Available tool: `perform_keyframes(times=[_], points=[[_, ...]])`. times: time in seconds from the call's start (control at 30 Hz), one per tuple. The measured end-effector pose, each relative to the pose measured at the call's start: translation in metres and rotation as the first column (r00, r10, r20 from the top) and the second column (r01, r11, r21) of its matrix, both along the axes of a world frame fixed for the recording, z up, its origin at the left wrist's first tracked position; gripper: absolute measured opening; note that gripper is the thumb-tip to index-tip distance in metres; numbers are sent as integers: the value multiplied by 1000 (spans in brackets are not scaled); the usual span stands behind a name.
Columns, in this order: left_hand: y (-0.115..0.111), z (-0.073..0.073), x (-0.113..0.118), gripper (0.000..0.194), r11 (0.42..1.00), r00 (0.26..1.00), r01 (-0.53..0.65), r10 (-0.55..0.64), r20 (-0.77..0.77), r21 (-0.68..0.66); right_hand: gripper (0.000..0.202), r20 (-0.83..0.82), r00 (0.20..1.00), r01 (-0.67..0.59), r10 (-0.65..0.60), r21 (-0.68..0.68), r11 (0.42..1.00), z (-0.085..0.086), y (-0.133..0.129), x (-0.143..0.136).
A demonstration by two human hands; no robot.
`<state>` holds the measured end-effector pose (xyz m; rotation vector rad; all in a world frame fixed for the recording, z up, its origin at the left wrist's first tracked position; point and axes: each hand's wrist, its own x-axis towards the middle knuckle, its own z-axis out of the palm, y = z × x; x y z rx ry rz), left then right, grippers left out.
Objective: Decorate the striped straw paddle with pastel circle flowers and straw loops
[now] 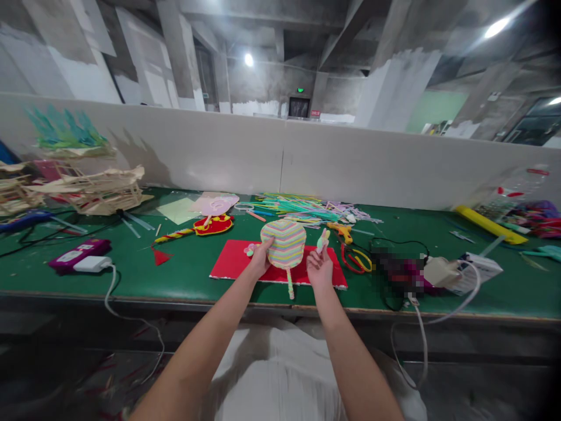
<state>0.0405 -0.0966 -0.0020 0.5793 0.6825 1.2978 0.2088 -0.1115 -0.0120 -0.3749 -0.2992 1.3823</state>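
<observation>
My left hand [260, 261] is closed on the left edge of a round hand fan [284, 244] with pastel zigzag stripes, its wrapped handle pointing down toward me. To the fan's right, my right hand [320, 268] pinches a small pastel piece [323, 241] with pointed, ear-like tips; its exact kind is too small to tell. Both hands are over a red board [232, 260] lying on the green table. A small pink and green flower-like piece [249, 249] shows just left of my left hand.
Pipe cleaners [284, 204] lie along the back of the table [184, 278]. Scissors [357, 259] and a yellow glue gun [344, 231] sit at the right. A red fan [213, 225], power strips [81, 255], cables and wooden stick models [100, 190] occupy the left.
</observation>
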Motion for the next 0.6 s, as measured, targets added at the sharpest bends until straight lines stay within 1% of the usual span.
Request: perform_keyframes(times=[0.1, 0.2, 0.27, 0.3, 0.37, 0.43, 0.5, 0.53, 0.6], points=[[-4, 3, 2, 29, 999, 999, 38, -38, -39, 13, 10, 101, 994, 34, -37, 25, 999, 2, 0, -1], [-6, 4, 3, 30, 999, 998, 34, -33, -48, 31, 19, 211, 975, 76, -76, 11, 997, 7, 1, -3], [-6, 4, 3, 30, 999, 999, 29, -27, -45, 32, 23, 321, 942, 103, -93, -15, 995, 13, 3, -5], [-6, 3, 3, 30, 999, 999, 28, -27, -45, 29, 25, 397, 914, 95, -78, -24, 995, 17, 4, -5], [-5, 4, 3, 30, 999, 999, 27, -26, -41, 27, 26, 576, 818, 27, -2, -35, 999, 24, 7, -7], [-6, 5, 4, 32, 999, 999, 30, -29, -23, 41, 28, 736, 674, -51, 64, -41, 998, 31, 9, -9], [-6, 7, 4, 35, 997, 999, 41, -41, 4, 69, 29, 828, 556, -84, 73, -31, 996, 36, 12, -11], [-7, 8, 5, 37, 995, 999, 49, -50, 14, 82, 29, 856, 513, -91, 70, -27, 995, 37, 12, -12], [-7, 9, 5, 41, 993, 998, 61, -63, 19, 100, 29, 886, 459, -96, 68, -26, 995, 39, 14, -14]])
